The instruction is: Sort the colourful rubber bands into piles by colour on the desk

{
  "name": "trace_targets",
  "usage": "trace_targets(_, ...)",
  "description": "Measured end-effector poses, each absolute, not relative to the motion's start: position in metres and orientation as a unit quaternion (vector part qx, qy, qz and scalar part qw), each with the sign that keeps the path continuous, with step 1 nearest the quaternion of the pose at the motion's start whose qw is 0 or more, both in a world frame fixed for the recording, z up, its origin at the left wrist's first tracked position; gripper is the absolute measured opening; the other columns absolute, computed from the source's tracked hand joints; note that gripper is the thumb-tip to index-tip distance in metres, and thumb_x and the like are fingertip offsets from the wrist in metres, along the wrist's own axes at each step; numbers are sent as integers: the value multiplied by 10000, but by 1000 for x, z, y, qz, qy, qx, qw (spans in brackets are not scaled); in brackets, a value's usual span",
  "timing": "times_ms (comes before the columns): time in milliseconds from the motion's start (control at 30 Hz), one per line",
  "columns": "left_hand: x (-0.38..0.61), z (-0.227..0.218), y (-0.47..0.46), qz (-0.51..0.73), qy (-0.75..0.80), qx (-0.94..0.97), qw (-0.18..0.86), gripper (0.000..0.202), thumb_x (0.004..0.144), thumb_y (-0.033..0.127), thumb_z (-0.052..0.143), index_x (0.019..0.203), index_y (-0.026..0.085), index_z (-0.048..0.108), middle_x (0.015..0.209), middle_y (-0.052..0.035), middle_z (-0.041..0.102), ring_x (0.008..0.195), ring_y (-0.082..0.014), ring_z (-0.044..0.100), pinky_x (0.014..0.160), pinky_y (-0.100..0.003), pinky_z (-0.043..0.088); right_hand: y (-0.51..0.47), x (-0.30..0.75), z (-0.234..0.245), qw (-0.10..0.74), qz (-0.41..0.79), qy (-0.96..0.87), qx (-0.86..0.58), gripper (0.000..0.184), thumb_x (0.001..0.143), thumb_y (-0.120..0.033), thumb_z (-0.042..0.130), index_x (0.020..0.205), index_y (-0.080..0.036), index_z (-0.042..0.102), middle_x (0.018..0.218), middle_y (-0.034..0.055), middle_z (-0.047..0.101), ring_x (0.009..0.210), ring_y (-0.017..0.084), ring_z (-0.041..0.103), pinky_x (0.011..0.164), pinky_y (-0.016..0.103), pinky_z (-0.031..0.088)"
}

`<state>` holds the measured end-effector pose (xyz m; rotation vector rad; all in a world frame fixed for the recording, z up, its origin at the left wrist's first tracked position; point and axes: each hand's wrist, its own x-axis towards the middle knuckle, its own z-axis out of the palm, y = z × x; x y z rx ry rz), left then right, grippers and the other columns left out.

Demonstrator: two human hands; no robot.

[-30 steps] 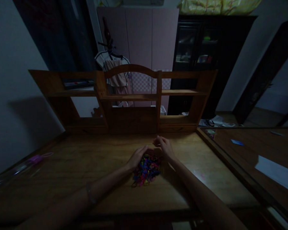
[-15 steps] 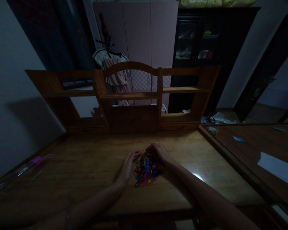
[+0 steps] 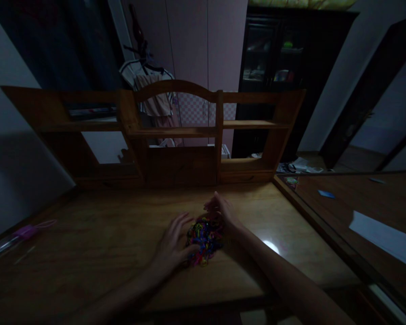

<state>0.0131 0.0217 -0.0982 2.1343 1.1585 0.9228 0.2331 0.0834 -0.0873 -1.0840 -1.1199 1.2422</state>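
A heap of small colourful elastic bands (image 3: pixel 205 241) lies on the wooden desk (image 3: pixel 122 234), in pink, blue, yellow and black. On the heap's left side is my left hand (image 3: pixel 176 241), its fingers apart and its thumb over the near part of the bands. My right hand (image 3: pixel 225 214) curves around the far right side, palm turned towards the pile and fingers apart. Neither hand visibly grips any bands. The dim light blurs the single bands, and my right hand hides the heap's far right edge.
A clear container with a purple part and loop (image 3: pixel 27 231) lies at the desk's left edge. Along the back stands a wooden shelf unit (image 3: pixel 176 132). To the right, a lower brown surface (image 3: pixel 325 221) bears a white paper sheet (image 3: pixel 382 237) and a blue card (image 3: pixel 326 194).
My left hand has opened wider, its thumb now spread over the bands. The fingers of my right hand have lifted and spread a little. The view has shifted slightly to the right.
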Motion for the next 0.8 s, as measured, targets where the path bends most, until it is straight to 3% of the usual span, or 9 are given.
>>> trace_targets(133, -9, -100, 38, 210, 335, 906, 148, 1129, 563, 677, 763, 1492, 263, 276, 1563, -134, 231, 1440, -388, 143, 1162, -597, 129, 88, 236, -90, 554, 526, -435, -477, 625, 831, -712, 431, 630, -164, 655, 669, 100, 691, 627, 185, 634, 624, 291, 476)
trace_targets(400, 23, -92, 62, 215, 276, 927, 138, 1173, 530, 701, 760, 1502, 277, 259, 1536, -135, 277, 1415, -398, 183, 1161, -578, 125, 86, 235, -91, 547, 518, -446, -483, 597, 849, -684, 420, 635, -171, 636, 634, 85, 671, 552, 170, 609, 552, 278, 457)
trace_targets(467, 28, -85, 62, 222, 260, 925, 164, 1059, 579, 661, 762, 1473, 291, 332, 1504, -129, 332, 1391, -384, 239, 1151, -560, 174, 86, 238, -89, 551, 514, -444, -485, 599, 843, -689, 422, 632, -169, 633, 636, 85, 666, 552, 170, 605, 553, 280, 463)
trace_targets(600, 27, -75, 61, 218, 251, 914, 231, 543, 785, 529, 671, 1265, 292, 583, 1307, -95, 518, 1227, -282, 459, 1051, -430, 367, 89, 241, -88, 567, 505, -442, -478, 604, 838, -688, 437, 628, -161, 647, 644, 87, 661, 593, 172, 611, 579, 275, 462)
trace_targets(800, 30, -68, 61, 182, 259, 900, 298, 294, 864, 400, 613, 1111, 247, 653, 1079, -54, 579, 1003, -209, 564, 882, -324, 454, 91, 237, -93, 580, 514, -437, -456, 592, 830, -676, 466, 582, -163, 628, 607, 76, 642, 563, 164, 597, 571, 274, 452)
